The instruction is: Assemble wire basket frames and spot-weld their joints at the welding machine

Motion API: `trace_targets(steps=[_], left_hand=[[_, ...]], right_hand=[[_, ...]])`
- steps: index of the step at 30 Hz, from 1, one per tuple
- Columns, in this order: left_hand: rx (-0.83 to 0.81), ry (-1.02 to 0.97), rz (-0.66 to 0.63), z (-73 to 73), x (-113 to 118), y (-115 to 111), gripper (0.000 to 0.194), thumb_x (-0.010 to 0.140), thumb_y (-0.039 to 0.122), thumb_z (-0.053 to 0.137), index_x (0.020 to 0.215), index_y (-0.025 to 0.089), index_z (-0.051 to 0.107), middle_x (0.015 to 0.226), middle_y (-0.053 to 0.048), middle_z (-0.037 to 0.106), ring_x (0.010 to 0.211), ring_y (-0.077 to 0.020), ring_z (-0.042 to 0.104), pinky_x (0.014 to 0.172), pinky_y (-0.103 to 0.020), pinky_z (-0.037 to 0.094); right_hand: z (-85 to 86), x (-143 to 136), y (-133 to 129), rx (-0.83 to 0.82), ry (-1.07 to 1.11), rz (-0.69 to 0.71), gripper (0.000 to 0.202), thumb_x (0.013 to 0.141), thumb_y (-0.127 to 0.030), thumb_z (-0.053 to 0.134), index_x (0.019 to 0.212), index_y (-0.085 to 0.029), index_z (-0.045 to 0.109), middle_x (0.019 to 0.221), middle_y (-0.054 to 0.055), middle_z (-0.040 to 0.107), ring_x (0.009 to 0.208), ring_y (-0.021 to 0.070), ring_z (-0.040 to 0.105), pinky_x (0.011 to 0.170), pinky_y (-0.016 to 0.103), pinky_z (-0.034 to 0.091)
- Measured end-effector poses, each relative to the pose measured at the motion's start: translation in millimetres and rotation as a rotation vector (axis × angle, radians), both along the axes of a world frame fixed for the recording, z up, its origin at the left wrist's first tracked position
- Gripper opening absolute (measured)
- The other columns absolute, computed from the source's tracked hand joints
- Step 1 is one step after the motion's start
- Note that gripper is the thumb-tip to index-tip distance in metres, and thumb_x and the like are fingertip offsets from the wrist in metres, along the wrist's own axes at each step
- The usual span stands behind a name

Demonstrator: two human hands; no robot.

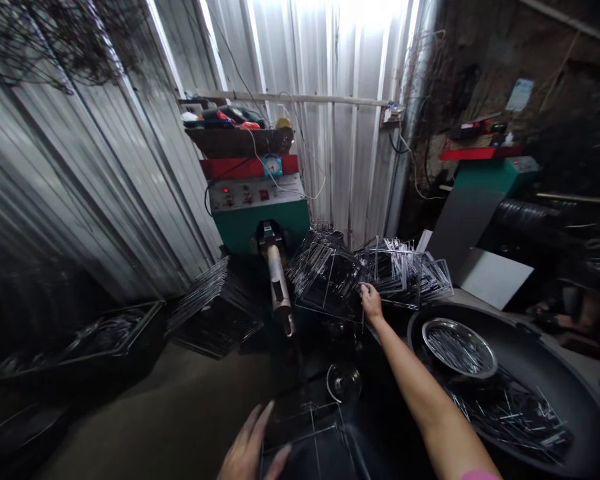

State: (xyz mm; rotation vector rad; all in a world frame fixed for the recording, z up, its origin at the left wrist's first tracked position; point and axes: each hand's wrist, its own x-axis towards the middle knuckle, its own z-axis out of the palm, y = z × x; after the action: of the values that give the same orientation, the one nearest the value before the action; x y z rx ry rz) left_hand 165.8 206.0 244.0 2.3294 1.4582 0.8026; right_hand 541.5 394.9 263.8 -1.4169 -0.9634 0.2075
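Observation:
My right hand [371, 303] is stretched far forward, fingers pinched at the edge of a square wire frame [325, 277] in a stack of such frames. Just to the right of it lies another heap of wire frames [400, 263]. Low in the view, my left hand [247, 447] has its fingers stretched out and thumb apart, a little blurred. Beside its fingers is a single thin wire frame [316, 430] over a dark surface. Whether the left fingers touch that frame, I cannot tell.
A green machine [260, 217] with a metal arm [277, 280] stands ahead. More wire frames [215, 310] lean at its left. On the right, a wide black basin [577, 400] holds short metal rods and a steel bowl [490, 363]. A second green machine [480, 193] stands behind.

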Motion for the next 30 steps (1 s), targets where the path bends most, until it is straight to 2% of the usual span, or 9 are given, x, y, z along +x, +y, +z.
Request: trace_targets(steps=[2, 4, 7, 12, 17, 21, 24, 27, 30], left_hand=[[0.094, -0.094, -0.147, 49.0, 32.7, 25.9, 0.050, 0.082, 0.042, 0.046, 0.128, 0.023, 0.041, 0.124, -0.008, 0.055, 0.108, -0.0214, 0.055, 0.091, -0.035, 0.047], [0.109, -0.122, -0.154, 89.5, 74.5, 58.3, 0.052, 0.084, 0.043, 0.043, 0.129, 0.018, 0.039, 0.125, -0.012, 0.052, 0.094, -0.0195, 0.062, 0.085, -0.032, 0.049], [0.096, -0.015, 0.031, 118.9, 135.0, 106.2, 0.062, 0.082, 0.048, 0.045, 0.128, 0.006, 0.039, 0.126, -0.023, 0.048, 0.091, -0.0259, 0.062, 0.082, -0.038, 0.047], [-0.049, 0.092, 0.093, 101.8, 179.0, 152.2, 0.032, 0.085, 0.030, 0.043, 0.108, 0.012, 0.057, 0.090, -0.015, 0.068, 0.086, -0.0249, 0.063, 0.073, -0.032, 0.046], [-0.116, -0.278, -0.025, 86.6, 183.5, 155.9, 0.032, 0.087, 0.030, 0.035, 0.106, 0.013, 0.054, 0.076, -0.007, 0.064, 0.059, -0.0139, 0.060, 0.058, -0.024, 0.045], [-0.192, -0.594, -0.109, 103.1, 198.7, 148.7, 0.039, 0.085, 0.042, 0.037, 0.105, 0.012, 0.052, 0.063, 0.001, 0.056, 0.046, -0.0103, 0.053, 0.049, -0.022, 0.045], [-0.251, -0.773, -0.125, 120.8, 211.2, 139.5, 0.042, 0.083, 0.047, 0.040, 0.102, 0.011, 0.053, 0.057, 0.003, 0.054, 0.046, -0.0098, 0.051, 0.048, -0.021, 0.046], [-0.324, -0.849, -0.226, 136.9, 214.9, 123.2, 0.047, 0.081, 0.050, 0.044, 0.104, 0.011, 0.053, 0.056, 0.003, 0.055, 0.046, -0.0092, 0.051, 0.048, -0.020, 0.045], [-0.485, -0.822, -0.428, 148.3, 202.5, 101.2, 0.058, 0.082, 0.054, 0.040, 0.121, 0.012, 0.046, 0.076, -0.005, 0.065, 0.059, -0.0132, 0.060, 0.055, -0.026, 0.051]], right_hand=[[-4.7, -3.0, 2.1, -0.016, 0.012, -0.014, 0.039, 0.079, -0.044, 0.038, 0.088, -0.015, 0.063, 0.074, 0.005, 0.063, 0.071, 0.0192, 0.057, 0.067, 0.029, 0.045], [-9.9, -6.2, 2.1, -0.035, 0.020, -0.033, 0.037, 0.080, -0.041, 0.038, 0.089, -0.015, 0.063, 0.078, 0.006, 0.064, 0.074, 0.0190, 0.057, 0.069, 0.029, 0.045], [-17.1, -10.2, 0.5, -0.073, 0.018, -0.056, 0.035, 0.081, -0.038, 0.037, 0.091, -0.015, 0.063, 0.081, 0.006, 0.065, 0.076, 0.0186, 0.059, 0.071, 0.029, 0.045], [-20.5, -8.4, -3.0, -0.143, -0.023, -0.060, 0.031, 0.084, -0.031, 0.038, 0.092, -0.017, 0.064, 0.086, 0.006, 0.067, 0.079, 0.0180, 0.061, 0.074, 0.029, 0.046], [-8.3, -3.5, -27.9, -0.188, -0.101, -0.009, 0.025, 0.084, -0.032, 0.048, 0.094, -0.020, 0.067, 0.091, 0.009, 0.067, 0.089, 0.0226, 0.061, 0.080, 0.032, 0.045], [12.0, -9.2, -77.6, -0.125, -0.238, 0.132, 0.030, 0.085, -0.037, 0.050, 0.104, -0.021, 0.065, 0.104, 0.007, 0.064, 0.096, 0.0201, 0.059, 0.085, 0.028, 0.043], [30.2, -15.2, -117.1, -0.135, -0.554, 0.287, 0.040, 0.081, -0.041, 0.056, 0.115, -0.021, 0.059, 0.107, 0.008, 0.062, 0.091, 0.0202, 0.061, 0.079, 0.026, 0.045], [47.6, -16.0, -146.0, -0.262, -0.787, 0.292, 0.038, 0.082, -0.032, 0.055, 0.118, -0.020, 0.057, 0.097, 0.010, 0.065, 0.079, 0.0208, 0.063, 0.069, 0.026, 0.046], [61.5, -6.5, -166.5, -0.284, -0.712, 0.260, 0.025, 0.085, -0.028, 0.047, 0.104, -0.023, 0.062, 0.083, 0.006, 0.067, 0.073, 0.0190, 0.062, 0.065, 0.025, 0.044]])
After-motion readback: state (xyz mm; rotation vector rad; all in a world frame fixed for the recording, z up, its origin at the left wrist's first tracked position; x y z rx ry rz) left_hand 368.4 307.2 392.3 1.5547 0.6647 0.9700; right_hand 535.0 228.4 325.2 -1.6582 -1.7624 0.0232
